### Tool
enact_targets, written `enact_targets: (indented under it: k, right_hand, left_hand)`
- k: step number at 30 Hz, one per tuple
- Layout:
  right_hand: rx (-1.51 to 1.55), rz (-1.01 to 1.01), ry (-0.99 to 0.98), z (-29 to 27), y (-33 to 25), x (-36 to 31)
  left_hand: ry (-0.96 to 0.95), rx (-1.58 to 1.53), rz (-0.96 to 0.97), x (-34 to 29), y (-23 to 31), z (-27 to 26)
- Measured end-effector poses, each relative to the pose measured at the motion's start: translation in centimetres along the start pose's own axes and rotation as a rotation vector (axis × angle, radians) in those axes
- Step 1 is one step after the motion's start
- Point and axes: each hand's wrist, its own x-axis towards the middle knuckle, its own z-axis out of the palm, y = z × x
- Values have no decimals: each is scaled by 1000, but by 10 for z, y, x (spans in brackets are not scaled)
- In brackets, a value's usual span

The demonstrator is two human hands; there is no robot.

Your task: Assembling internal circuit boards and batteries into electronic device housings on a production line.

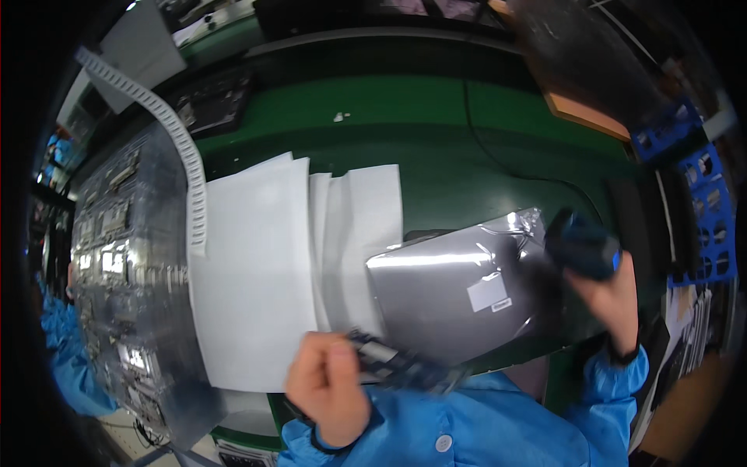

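Observation:
My left hand (331,381) pinches one end of a dark circuit board (403,366), tilted low in front of my blue coat and slightly blurred. At the right, my right hand (611,302) is wrapped round a dark handheld scanner (582,243), its head over the corner of a grey flat panel. That grey panel (436,311), like a laptop lid in shiny clear film, carries a small white label (488,293). White foam sleeves (253,272) lie flat to its left, partly overlapping one another.
Clear plastic trays (132,288) holding several circuit boards are stacked at the left; a white slotted strip (167,117) curves beside them. A black cable (475,132) crosses the green mat (311,117). Blue bins (704,202) stand at the right. Another person's blue sleeve (70,366) shows far left.

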Motion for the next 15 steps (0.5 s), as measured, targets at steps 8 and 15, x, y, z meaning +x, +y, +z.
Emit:
enact_targets:
  k: [8,15]
  right_hand:
    - [-432,30,455,-11,71,10]
    - [-334,-454,-188,82,-12,-58]
  left_hand:
    - [-294,-8,-105,-14,-28,-9]
    - [-333,-232,-343,-12,-10,-10]
